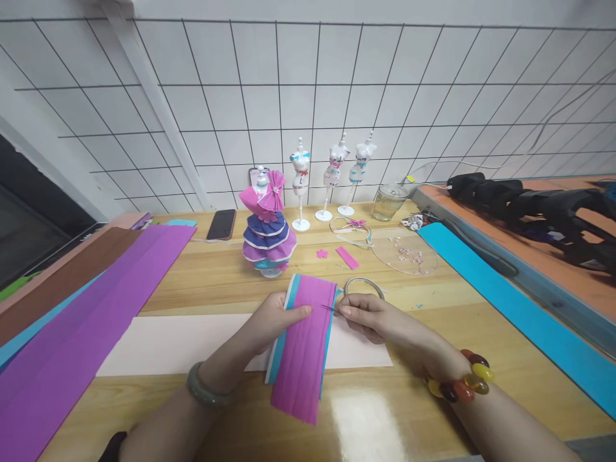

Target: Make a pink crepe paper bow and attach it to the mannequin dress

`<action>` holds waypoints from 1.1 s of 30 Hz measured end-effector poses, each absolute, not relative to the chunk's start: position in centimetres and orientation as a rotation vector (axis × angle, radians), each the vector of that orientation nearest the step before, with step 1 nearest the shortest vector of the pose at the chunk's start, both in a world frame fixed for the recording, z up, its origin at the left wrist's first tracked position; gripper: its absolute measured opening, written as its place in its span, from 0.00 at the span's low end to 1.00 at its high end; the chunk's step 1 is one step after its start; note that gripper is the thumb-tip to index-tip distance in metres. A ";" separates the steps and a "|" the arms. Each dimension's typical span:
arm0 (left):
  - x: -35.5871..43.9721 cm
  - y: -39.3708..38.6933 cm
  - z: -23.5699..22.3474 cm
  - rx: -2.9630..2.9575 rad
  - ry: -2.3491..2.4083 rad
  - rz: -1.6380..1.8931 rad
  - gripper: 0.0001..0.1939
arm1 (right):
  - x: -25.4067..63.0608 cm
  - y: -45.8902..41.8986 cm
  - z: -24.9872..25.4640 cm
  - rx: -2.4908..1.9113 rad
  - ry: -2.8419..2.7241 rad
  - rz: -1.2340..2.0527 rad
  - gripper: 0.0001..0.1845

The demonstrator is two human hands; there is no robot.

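My left hand [278, 316] grips a pleated magenta strip [304, 346], thumb on top and fingers underneath. Blue and white layers [278, 353] show along the strip's left side, and a blue edge runs down its right. My right hand [368, 316] pinches a thin dark needle [328, 308], whose tip lies over the strip near its upper right edge. Under both hands a pale pink sheet [183, 346] lies across the table. Just beyond my right hand is a silvery ring [364, 280], partly hidden by the fingers.
A small dress form in a ruffled dress [269, 237] stands ahead, with several bare white forms [301, 170] behind. Farther right are a glass [389, 202] and a clear tray [404, 251] of beads. A phone [222, 224], purple sheets [110, 308] and a blue strip [510, 308] lie around.
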State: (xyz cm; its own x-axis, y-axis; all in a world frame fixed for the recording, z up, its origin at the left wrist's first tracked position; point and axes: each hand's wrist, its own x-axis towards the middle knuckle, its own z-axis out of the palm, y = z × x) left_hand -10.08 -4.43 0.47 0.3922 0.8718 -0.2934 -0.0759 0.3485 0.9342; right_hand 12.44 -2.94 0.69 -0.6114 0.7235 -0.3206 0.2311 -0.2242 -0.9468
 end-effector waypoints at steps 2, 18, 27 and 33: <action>-10.1 -4.4 0.4 1.024 0.963 0.754 0.14 | 12.5 -2.9 0.6 -1.127 -1.683 1.887 0.17; -9.9 -4.5 0.9 1.021 1.008 0.764 0.15 | 12.4 -2.9 0.6 -1.137 -1.675 1.882 0.17; -9.8 -4.5 1.2 1.016 1.026 0.783 0.16 | 12.3 -2.9 0.6 -1.128 -1.670 1.894 0.16; -9.8 -4.6 1.2 1.015 1.024 0.783 0.15 | 12.2 -2.9 0.7 -1.127 -1.688 1.886 0.17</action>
